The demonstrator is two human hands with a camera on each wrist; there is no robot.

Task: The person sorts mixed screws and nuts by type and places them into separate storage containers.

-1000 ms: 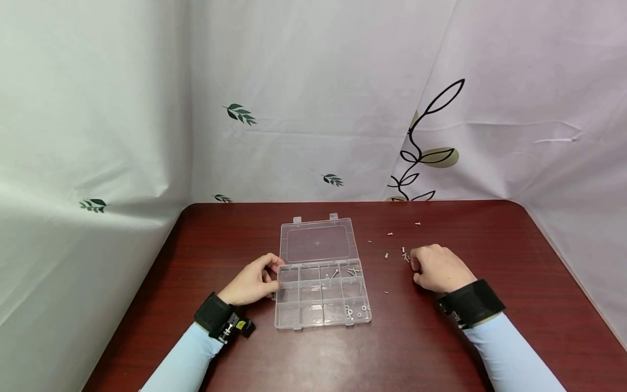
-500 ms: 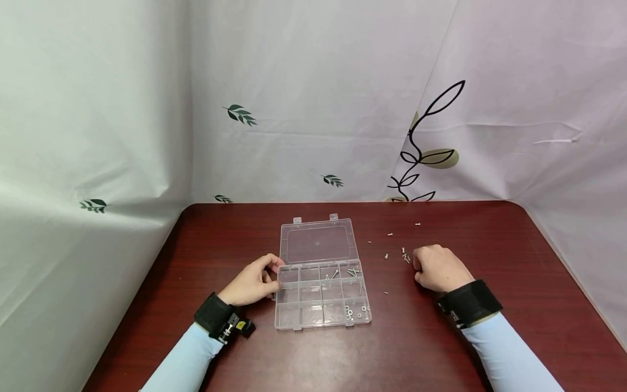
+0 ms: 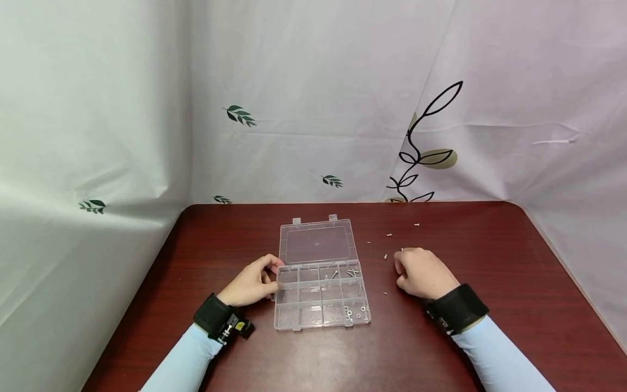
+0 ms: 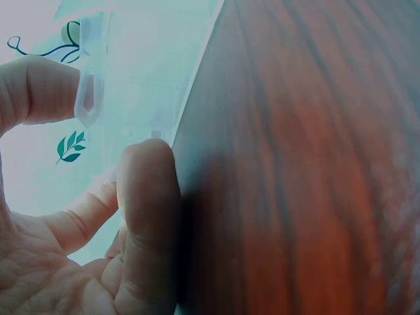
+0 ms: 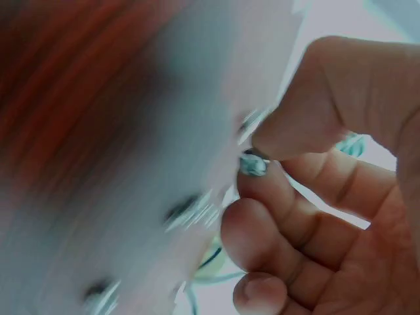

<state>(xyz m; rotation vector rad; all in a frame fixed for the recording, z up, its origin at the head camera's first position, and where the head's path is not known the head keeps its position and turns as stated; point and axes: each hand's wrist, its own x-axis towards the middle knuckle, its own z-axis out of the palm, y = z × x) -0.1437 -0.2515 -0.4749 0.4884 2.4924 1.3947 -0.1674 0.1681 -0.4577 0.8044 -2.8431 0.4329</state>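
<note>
A clear plastic compartment box (image 3: 309, 294) lies with its lid (image 3: 317, 243) folded back. My left hand (image 3: 251, 282) grips its left side, with the index finger near the back corner and the thumb on the side wall. Silvery screws (image 3: 352, 273) and small nuts or washers (image 3: 348, 312) lie in compartments on the right. To the right of the box, my right hand (image 3: 426, 274) is low over the table. In the right wrist view its thumb and index finger pinch a small shiny metal screw (image 5: 252, 164); its exact shape is blurred.
Loose small screws lie on the dark red table between box and right hand, including one screw (image 3: 385, 257) beside the box and another screw (image 3: 417, 225) farther back. A white patterned cloth (image 3: 313, 109) hangs behind the table.
My right hand has moved left, towards the box, and now covers the cluster of screws it was beside. My left hand and the box have stayed put.
</note>
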